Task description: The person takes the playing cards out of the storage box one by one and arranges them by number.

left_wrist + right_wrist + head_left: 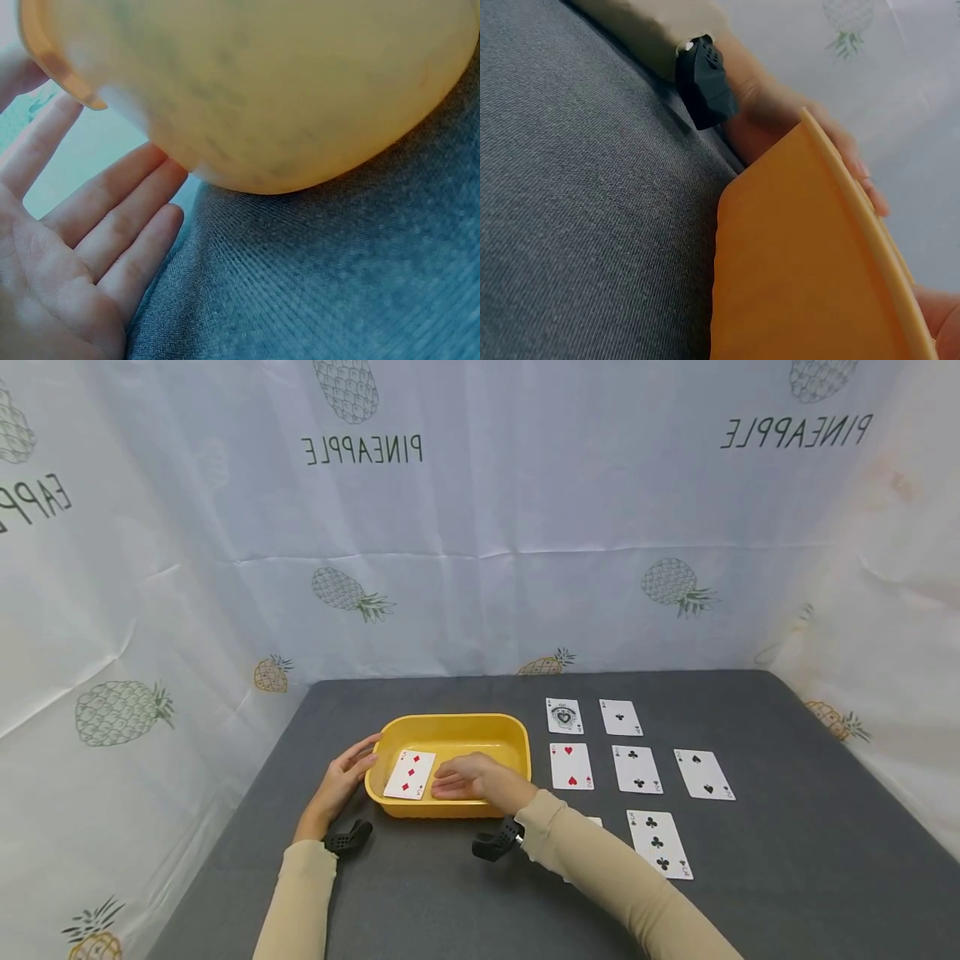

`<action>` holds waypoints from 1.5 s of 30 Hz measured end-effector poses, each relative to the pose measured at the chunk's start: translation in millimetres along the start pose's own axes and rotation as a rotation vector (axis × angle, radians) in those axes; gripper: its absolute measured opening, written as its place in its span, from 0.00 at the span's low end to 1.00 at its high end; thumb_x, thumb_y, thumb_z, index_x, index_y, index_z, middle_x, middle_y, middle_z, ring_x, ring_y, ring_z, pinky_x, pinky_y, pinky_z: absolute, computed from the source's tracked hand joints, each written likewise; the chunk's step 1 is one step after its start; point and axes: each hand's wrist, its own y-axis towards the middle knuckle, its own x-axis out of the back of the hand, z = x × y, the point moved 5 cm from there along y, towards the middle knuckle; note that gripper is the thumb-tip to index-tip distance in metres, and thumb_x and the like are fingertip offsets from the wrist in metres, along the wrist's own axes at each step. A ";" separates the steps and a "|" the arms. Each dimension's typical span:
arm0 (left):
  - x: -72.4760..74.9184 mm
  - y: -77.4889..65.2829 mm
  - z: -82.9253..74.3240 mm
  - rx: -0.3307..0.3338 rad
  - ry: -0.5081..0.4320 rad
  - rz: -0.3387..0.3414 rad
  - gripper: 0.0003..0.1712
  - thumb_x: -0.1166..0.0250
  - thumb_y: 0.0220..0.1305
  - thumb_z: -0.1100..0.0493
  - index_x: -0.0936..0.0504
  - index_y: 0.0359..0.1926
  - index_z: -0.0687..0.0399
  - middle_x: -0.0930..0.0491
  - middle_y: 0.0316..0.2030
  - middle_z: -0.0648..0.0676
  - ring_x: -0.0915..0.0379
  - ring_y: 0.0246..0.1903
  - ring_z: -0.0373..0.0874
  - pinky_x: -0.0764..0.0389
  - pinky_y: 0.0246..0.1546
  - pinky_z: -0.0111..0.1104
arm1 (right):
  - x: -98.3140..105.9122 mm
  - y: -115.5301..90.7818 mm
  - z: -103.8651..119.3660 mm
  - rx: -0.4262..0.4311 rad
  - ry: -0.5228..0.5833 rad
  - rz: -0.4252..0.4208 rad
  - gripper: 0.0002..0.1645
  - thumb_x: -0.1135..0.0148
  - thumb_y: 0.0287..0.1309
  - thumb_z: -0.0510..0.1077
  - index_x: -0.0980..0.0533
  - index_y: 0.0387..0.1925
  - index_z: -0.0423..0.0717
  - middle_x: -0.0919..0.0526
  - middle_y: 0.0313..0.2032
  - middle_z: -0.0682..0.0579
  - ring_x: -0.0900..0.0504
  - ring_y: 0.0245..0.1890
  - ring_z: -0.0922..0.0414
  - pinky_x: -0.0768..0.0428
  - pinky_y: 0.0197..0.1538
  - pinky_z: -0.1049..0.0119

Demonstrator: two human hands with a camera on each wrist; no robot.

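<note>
A yellow plastic bin [450, 810] stands on the grey tabletop, with a three of diamonds [409, 774] lying face up inside at its left. My left hand [347, 783] rests at the bin's left end; in the left wrist view its straight fingers [124, 217] touch the outer wall, with the thumb up at the rim. Reaching over the near rim, my right hand [480, 777] is inside the bin, fingers extended toward the left and fingertips right at the card's edge. From the right wrist view, the bin's wall [795, 255] hides much of the right hand.
Face-up cards lie in rows right of the bin: an ornate ace [565, 716], ace of clubs [620, 717], two of hearts [572, 767], two of clubs [637, 769], two of spades [705, 774] and three of clubs [660, 845]. My right sleeve [600, 868] covers most of another card.
</note>
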 end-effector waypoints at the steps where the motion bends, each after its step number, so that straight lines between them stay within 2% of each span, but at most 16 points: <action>1: -0.1 0.2 -0.3 -0.002 0.001 0.000 0.32 0.46 0.72 0.51 0.39 0.72 0.57 0.34 0.67 0.58 0.28 0.49 0.18 0.25 0.49 0.17 | -0.4 -0.8 0.1 0.008 0.009 0.006 0.19 0.41 0.60 0.33 0.25 0.52 0.28 0.20 0.52 0.32 0.14 0.41 0.48 0.21 0.58 0.56; 4: -0.2 0.6 -1.4 -0.006 -0.002 0.000 0.32 0.45 0.71 0.51 0.39 0.71 0.57 0.31 0.64 0.52 0.28 0.49 0.18 0.24 0.49 0.18 | -1.6 -4.7 1.3 0.052 -0.024 0.045 0.19 0.42 0.61 0.35 0.25 0.53 0.29 0.20 0.53 0.33 0.14 0.48 0.46 0.21 0.58 0.57; 6: -0.2 0.9 -2.0 -0.011 -0.009 -0.001 0.32 0.45 0.71 0.51 0.39 0.71 0.57 0.29 0.61 0.46 0.27 0.49 0.19 0.24 0.48 0.18 | -3.4 -5.1 2.1 0.058 -0.016 0.042 0.20 0.42 0.61 0.35 0.25 0.53 0.29 0.20 0.52 0.33 0.15 0.50 0.45 0.21 0.58 0.57; 10: -0.4 0.9 -2.7 -0.021 -0.016 -0.002 0.32 0.45 0.71 0.52 0.39 0.71 0.58 0.27 0.57 0.41 0.27 0.49 0.20 0.23 0.48 0.18 | -6.8 1.0 1.2 0.023 0.025 -0.038 0.19 0.41 0.59 0.34 0.24 0.51 0.28 0.19 0.50 0.33 0.13 0.43 0.47 0.20 0.56 0.58; 12: -1.0 0.7 -3.0 -0.023 -0.016 0.004 0.32 0.45 0.72 0.53 0.40 0.71 0.59 0.28 0.59 0.44 0.27 0.50 0.20 0.23 0.48 0.18 | -8.4 5.1 0.5 0.009 0.030 -0.083 0.18 0.41 0.58 0.33 0.24 0.50 0.28 0.19 0.48 0.33 0.14 0.37 0.49 0.19 0.54 0.58; 15: -2.5 0.6 -3.3 -0.021 -0.019 0.012 0.32 0.46 0.72 0.53 0.40 0.72 0.59 0.31 0.65 0.55 0.27 0.50 0.20 0.23 0.48 0.18 | -10.9 11.0 0.3 -0.010 0.025 -0.137 0.17 0.39 0.57 0.32 0.22 0.49 0.29 0.16 0.42 0.36 0.15 0.30 0.53 0.17 0.51 0.58; 19: -2.9 0.7 -4.1 -0.027 -0.020 0.010 0.32 0.47 0.72 0.54 0.41 0.72 0.61 0.38 0.69 0.67 0.28 0.49 0.19 0.24 0.48 0.18 | -16.8 19.0 2.9 -0.010 -0.007 -0.207 0.21 0.34 0.53 0.32 0.25 0.50 0.31 0.17 0.28 0.44 0.19 0.21 0.57 0.14 0.38 0.63; 23: -2.9 0.7 -5.2 -0.033 -0.018 0.003 0.31 0.47 0.72 0.54 0.40 0.71 0.61 0.38 0.69 0.68 0.28 0.49 0.19 0.24 0.48 0.17 | -21.7 24.7 6.2 0.020 -0.074 -0.292 0.24 0.31 0.49 0.31 0.30 0.48 0.34 0.22 0.18 0.49 0.23 0.14 0.60 0.19 0.23 0.70; 27: -4.7 1.5 -5.9 -0.048 -0.024 0.020 0.31 0.47 0.73 0.55 0.40 0.71 0.62 0.36 0.68 0.66 0.27 0.50 0.20 0.24 0.49 0.18 | -22.6 26.1 6.8 0.038 -0.098 -0.351 0.19 0.31 0.48 0.29 0.28 0.43 0.33 0.25 0.15 0.51 0.26 0.11 0.62 0.23 0.18 0.73; 32: -4.3 1.9 -7.2 -0.041 -0.019 0.011 0.32 0.46 0.72 0.53 0.40 0.71 0.60 0.32 0.66 0.56 0.28 0.50 0.19 0.24 0.49 0.18 | -22.5 27.1 6.9 0.034 -0.110 -0.346 0.15 0.34 0.48 0.29 0.28 0.39 0.34 0.25 0.16 0.50 0.26 0.11 0.61 0.24 0.17 0.73; 35: -3.3 2.2 -7.1 -0.024 -0.009 0.010 0.32 0.46 0.72 0.52 0.40 0.71 0.59 0.33 0.66 0.55 0.29 0.50 0.18 0.25 0.49 0.17 | -21.2 26.6 7.7 0.022 -0.142 -0.354 0.13 0.35 0.49 0.29 0.26 0.38 0.33 0.24 0.17 0.49 0.26 0.11 0.61 0.24 0.17 0.73; 39: -2.3 1.1 -5.4 -0.006 -0.001 0.010 0.32 0.46 0.72 0.51 0.40 0.72 0.58 0.37 0.69 0.61 0.29 0.49 0.17 0.26 0.49 0.17 | -19.1 24.0 9.1 0.017 -0.165 -0.347 0.14 0.34 0.50 0.30 0.24 0.41 0.32 0.21 0.20 0.47 0.23 0.12 0.60 0.21 0.20 0.72; 45: -0.9 -1.9 -3.9 -0.005 0.016 0.007 0.33 0.47 0.72 0.51 0.41 0.72 0.58 0.40 0.70 0.65 0.30 0.49 0.16 0.26 0.49 0.16 | -13.7 20.3 8.1 0.004 -0.134 -0.289 0.23 0.33 0.51 0.30 0.27 0.50 0.31 0.18 0.24 0.43 0.20 0.14 0.58 0.18 0.25 0.69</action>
